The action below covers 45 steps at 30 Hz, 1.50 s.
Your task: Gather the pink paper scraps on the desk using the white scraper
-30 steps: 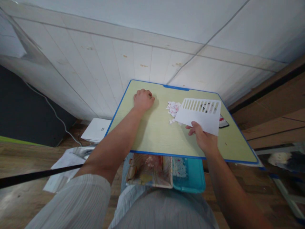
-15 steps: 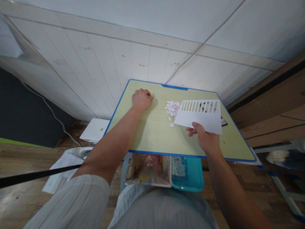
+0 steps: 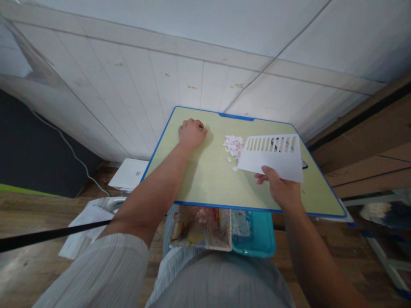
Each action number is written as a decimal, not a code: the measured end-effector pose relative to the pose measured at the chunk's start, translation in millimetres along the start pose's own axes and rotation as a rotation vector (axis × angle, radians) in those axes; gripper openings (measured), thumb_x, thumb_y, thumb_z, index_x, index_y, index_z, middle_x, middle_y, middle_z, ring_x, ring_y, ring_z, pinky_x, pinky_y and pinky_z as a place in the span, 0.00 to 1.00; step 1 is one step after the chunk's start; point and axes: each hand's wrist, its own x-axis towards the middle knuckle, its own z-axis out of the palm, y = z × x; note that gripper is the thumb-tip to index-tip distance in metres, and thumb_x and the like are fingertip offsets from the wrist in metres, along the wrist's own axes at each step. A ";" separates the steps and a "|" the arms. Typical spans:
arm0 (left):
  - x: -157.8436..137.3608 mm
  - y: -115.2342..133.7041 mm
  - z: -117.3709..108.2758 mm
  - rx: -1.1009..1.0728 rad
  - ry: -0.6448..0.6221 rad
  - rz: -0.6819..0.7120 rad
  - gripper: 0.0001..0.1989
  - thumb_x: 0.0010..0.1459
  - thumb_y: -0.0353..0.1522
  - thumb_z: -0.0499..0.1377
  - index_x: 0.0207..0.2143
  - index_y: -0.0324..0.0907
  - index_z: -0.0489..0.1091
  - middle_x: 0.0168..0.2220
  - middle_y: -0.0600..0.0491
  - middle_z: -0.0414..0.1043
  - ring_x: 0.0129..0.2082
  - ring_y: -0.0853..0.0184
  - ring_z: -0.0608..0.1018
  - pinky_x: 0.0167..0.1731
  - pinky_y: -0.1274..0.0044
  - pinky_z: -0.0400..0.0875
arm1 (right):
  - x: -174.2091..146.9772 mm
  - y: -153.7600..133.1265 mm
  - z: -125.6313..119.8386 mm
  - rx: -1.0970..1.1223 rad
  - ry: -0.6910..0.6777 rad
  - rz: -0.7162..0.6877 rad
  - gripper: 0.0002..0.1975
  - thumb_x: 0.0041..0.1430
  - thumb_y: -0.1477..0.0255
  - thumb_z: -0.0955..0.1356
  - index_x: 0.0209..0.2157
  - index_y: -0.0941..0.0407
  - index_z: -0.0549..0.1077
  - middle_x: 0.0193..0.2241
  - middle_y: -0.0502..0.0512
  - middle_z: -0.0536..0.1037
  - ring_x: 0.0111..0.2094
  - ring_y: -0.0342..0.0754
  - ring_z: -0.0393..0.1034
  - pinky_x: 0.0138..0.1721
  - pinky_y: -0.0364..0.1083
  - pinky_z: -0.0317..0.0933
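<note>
My left hand (image 3: pixel 192 133) rests on the left part of a pale yellow board (image 3: pixel 212 179) with a blue rim. Its fingers are curled in, and what they hold, if anything, is hidden. In my right hand (image 3: pixel 281 186) is a white slotted card (image 3: pixel 269 161), pinched at its near edge with the thumb on top. A row of slanted slots runs along the card's far side. Close to the card's left edge lies a heap of torn paper bits (image 3: pixel 234 144), white with pink marks. A dark-edged flat object (image 3: pixel 304 164) is partly covered by the card.
Below the board's near edge sit a patterned box (image 3: pixel 221 239) and a turquoise tray (image 3: pixel 263 244) with paper bits inside. A white box (image 3: pixel 128 173) stands at the left, by a plastic bag (image 3: pixel 86 218). Behind the board is a white panelled wall (image 3: pixel 154 81).
My right hand and the slotted card have shifted slightly to the right, showing a little more of the paper heap. My left hand stays in place.
</note>
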 end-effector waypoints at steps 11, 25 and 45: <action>1.6 -0.4 1.6 -0.009 0.003 0.006 0.16 0.78 0.34 0.63 0.57 0.49 0.91 0.67 0.38 0.86 0.74 0.40 0.80 0.76 0.52 0.76 | -0.3 -12.6 -30.9 -0.045 0.035 -0.058 0.09 0.63 0.60 0.77 0.30 0.48 0.82 0.22 0.52 0.82 0.24 0.59 0.78 0.33 0.59 0.81; 1.4 0.5 0.2 -0.004 -0.007 0.012 0.15 0.79 0.34 0.64 0.58 0.47 0.90 0.68 0.37 0.86 0.75 0.41 0.80 0.77 0.53 0.76 | 18.4 -3.5 21.3 -0.006 -0.068 -0.088 0.19 0.70 0.54 0.76 0.27 0.48 0.79 0.25 0.56 0.86 0.31 0.59 0.87 0.44 0.59 0.84; 5.7 -4.2 7.6 0.008 0.025 0.022 0.15 0.78 0.35 0.64 0.57 0.47 0.91 0.66 0.38 0.87 0.72 0.41 0.81 0.74 0.53 0.77 | -12.6 11.7 -21.8 -0.150 -0.009 -0.057 0.23 0.70 0.53 0.75 0.22 0.47 0.78 0.25 0.56 0.86 0.37 0.65 0.90 0.56 0.62 0.81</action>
